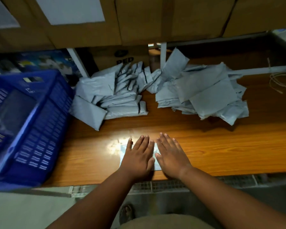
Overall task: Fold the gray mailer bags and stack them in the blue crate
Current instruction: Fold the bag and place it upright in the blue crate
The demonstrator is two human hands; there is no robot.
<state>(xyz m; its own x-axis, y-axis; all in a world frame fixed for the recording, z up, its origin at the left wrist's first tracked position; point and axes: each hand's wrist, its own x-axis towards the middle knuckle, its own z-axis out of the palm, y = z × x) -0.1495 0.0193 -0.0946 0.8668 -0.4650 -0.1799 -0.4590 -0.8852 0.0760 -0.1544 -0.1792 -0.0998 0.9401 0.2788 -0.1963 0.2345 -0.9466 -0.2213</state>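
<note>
Hands flat, side by side, at the near edge of the wooden surface (221,146): left hand (139,156) and right hand (170,157) both with fingers straight and spread, palms pressing down on one gray mailer bag (156,150), of which only slivers show between and beside them. No grip on it, just pressure. Likely the creasing step of a fold. Risk: slick plastic on a glossy top, bag lying close to the edge; on release the fold may spring open, or the bag may skid toward the edge if the press is uneven. Folded pile (116,95) sits just beside the blue crate (31,121), looking slumped; it could slide when lifted. Loose unfolded heap (203,93) lies well apart to the right. Crate contents blurred, cannot tell.
</note>
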